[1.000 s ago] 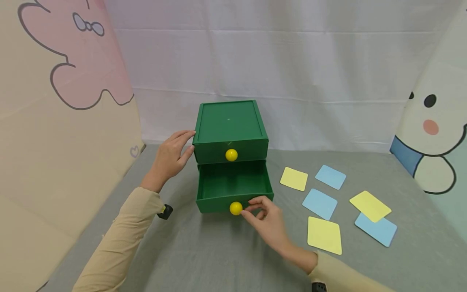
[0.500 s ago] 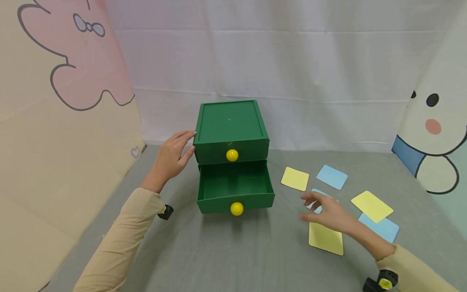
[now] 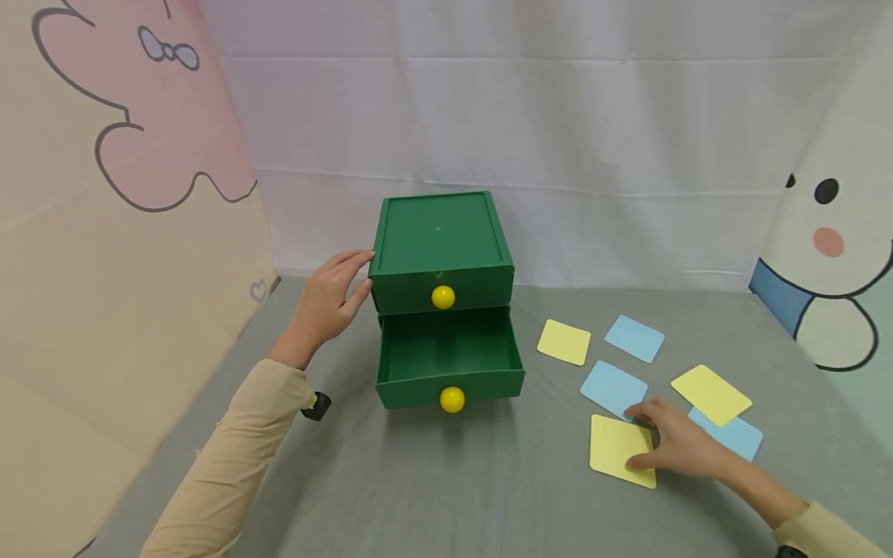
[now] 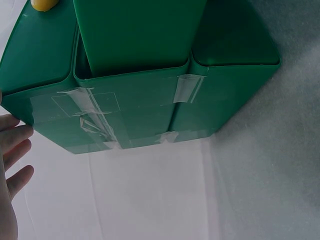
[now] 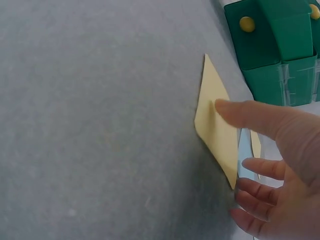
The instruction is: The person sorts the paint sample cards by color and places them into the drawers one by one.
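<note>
A green drawer unit stands on the grey surface, a drawer with a yellow knob pulled out of it. Nothing lies inside the drawer. My left hand rests its extended fingertips against the unit's upper left side; the left wrist view shows drawers above and below the pulled one. My right hand is spread over the nearest yellow card. In the right wrist view the thumb lies over that card and the fingers reach past its far edge; whether they touch it I cannot tell.
Behind the right hand lie a blue card, another yellow card and another blue card. Further right, a yellow card overlaps a blue one. A white cloth hangs at the back.
My right hand has left the drawer's yellow knob and moved right, then down over the nearest yellow card. The left hand and the pulled-out drawer have stayed in place.
</note>
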The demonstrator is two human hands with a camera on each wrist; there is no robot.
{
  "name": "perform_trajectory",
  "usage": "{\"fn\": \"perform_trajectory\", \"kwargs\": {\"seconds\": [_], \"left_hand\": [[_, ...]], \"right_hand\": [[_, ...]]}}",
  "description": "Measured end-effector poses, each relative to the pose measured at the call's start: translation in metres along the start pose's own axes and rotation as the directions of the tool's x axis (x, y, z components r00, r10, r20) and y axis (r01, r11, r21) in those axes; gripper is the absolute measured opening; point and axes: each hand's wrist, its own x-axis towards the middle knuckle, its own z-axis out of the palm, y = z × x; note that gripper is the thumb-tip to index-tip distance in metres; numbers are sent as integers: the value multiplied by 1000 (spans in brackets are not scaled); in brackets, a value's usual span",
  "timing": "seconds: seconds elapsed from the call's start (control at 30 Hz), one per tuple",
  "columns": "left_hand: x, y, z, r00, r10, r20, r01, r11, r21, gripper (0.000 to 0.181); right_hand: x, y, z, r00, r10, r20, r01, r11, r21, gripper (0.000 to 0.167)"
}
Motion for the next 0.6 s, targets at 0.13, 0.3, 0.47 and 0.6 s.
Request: {"fn": "perform_trajectory", "kwargs": {"seconds": [0.13,0.3,0.47,0.6], "left_hand": [[0,0,0,1000,-4,3,4,1000,7,42],[-1,0,0,1000,-10,4,10,1000,11,42],[-1,1,0,1000,-5,0,5,1000,11,41],[-1,0,-1,1000,3,-3,-3,1000,6,41]], "right_hand": [[0,0,3,1000,-19,-16,19,999,-38,64],[4,2,2,999,-39,13,39,999,-12,57],[6,9,-4,993,-104,56,96,986,134,37],[7,14,-12,979,-158,128,113,946,305,15]]}}
